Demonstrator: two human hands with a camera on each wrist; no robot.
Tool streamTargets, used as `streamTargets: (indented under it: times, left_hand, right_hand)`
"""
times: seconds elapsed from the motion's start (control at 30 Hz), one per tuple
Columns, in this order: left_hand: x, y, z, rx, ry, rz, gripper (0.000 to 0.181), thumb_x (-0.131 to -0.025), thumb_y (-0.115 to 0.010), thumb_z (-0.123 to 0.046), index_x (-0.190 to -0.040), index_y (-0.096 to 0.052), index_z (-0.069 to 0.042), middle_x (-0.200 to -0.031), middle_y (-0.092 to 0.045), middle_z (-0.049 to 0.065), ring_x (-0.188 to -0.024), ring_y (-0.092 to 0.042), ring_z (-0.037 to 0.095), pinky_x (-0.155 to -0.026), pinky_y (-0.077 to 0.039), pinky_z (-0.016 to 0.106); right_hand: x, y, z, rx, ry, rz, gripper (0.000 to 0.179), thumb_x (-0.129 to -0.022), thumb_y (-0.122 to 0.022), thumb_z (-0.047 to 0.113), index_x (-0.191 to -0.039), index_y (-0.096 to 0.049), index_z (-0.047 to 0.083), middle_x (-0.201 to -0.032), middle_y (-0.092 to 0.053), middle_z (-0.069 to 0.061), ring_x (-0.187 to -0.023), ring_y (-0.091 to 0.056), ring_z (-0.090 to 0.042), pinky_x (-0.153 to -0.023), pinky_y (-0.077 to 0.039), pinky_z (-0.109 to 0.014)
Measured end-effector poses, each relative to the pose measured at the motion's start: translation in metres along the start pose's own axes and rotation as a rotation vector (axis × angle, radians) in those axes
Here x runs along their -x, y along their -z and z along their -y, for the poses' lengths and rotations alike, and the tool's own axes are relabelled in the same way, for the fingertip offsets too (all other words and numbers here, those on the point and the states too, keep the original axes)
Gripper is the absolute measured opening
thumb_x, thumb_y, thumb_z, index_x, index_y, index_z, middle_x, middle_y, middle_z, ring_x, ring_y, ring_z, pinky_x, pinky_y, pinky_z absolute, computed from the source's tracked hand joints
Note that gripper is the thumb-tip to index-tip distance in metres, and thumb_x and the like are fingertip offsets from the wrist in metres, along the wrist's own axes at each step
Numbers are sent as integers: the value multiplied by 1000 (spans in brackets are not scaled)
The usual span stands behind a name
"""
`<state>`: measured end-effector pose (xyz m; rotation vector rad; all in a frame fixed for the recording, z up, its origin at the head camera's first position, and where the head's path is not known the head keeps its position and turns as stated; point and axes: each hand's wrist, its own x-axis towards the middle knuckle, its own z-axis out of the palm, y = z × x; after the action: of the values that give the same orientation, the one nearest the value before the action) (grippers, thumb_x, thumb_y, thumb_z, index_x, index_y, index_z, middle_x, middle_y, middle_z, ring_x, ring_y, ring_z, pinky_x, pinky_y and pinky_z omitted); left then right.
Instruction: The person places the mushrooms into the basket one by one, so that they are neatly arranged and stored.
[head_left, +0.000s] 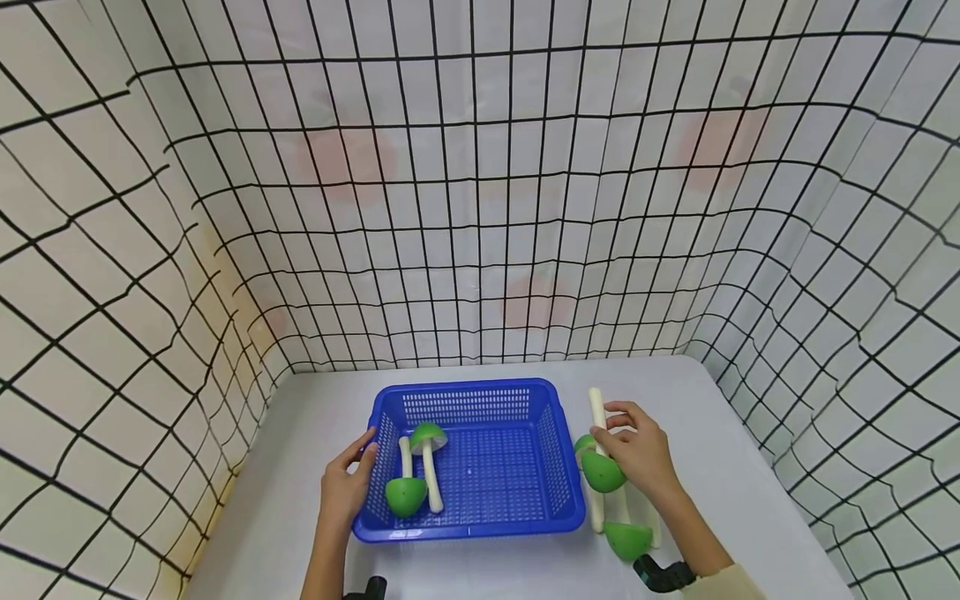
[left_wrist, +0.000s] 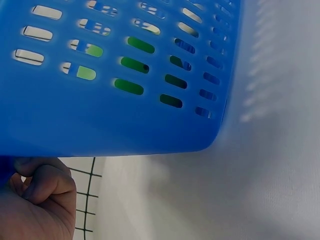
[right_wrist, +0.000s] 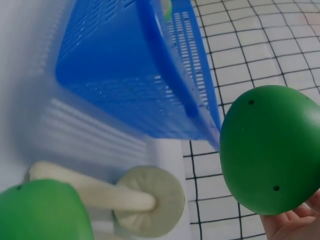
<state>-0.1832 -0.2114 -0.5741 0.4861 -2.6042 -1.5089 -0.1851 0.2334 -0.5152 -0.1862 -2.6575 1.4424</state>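
Observation:
A blue plastic basket (head_left: 468,531) with slotted sides stands on the table. My left hand (head_left: 347,487) grips its left rim; curled fingers show under that edge in the left wrist view. Inside, at the left, lie two toy mushrooms with green caps, one mushroom (head_left: 406,497) with its cap toward me and another mushroom (head_left: 428,437) with its cap away. To the right of the basket, my right hand (head_left: 641,450) pinches the pale stem of a third green-capped mushroom (head_left: 603,473), held cap down above the table. Its dark-dotted cap (right_wrist: 272,150) is large in the right wrist view.
Below the right hand, more mushrooms lie on the white table (head_left: 712,467), among them one green-capped mushroom (head_left: 628,542) near the wrist. The right wrist view shows a mushroom's pale underside (right_wrist: 150,200) beside the basket. Black wire grid (head_left: 480,208) surrounds the back and sides.

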Motion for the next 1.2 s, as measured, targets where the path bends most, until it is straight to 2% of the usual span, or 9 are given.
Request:
streamTargets:
  times: [0.17,0.33,0.6,0.97,1.2]
  left_hand:
    - [-1,1,0,-4,8,-2,50,-94,-50,-57,-138,-54,-33,-117,-60,12,-93,-55,26,-69,-43,27]
    - [-1,2,1,-8,15,4,50,-95,-50,-56,-138,-54,-33,-118,-59,13,-93,-56,25,-69,-45,27]
    - [-1,0,1,-14,21,-7,47,-96,-51,-54,-137,-55,-33,-118,-60,13,-92,-57,25,-68,-45,27]
    - [-2,-2,4,10,26,-9,46,-95,-50,-56,-136,-56,-35,-119,-60,12,-94,-57,25,-69,-46,27]
    - [-2,-2,4,5,15,-17,48,-95,-51,-56,-137,-56,-34,-116,-61,12,-93,-58,26,-69,-46,27]
  right_hand:
    - [-1,-8,10,-34,0,17,55,-87,-72,42,-132,-52,18,-111,-62,-11,-89,-68,-20,-64,-54,-28]
    - [-4,-19,12,-98,8,42,53,-85,-74,39,-130,-53,21,-110,-62,-9,-84,-67,-20,-61,-55,-30]
    - [-1,-33,20,-120,27,75,57,-83,-76,41,-131,-52,22,-111,-62,-9,-84,-67,-19,-62,-56,-29]
    - [-5,-56,29,-184,80,123,49,-83,-77,32,-125,-55,21,-106,-63,-9,-76,-68,-18,-57,-55,-30]
    - [-7,-70,35,-218,74,127,47,-81,-79,31,-122,-58,20,-104,-65,-7,-71,-68,-17,-54,-54,-30]
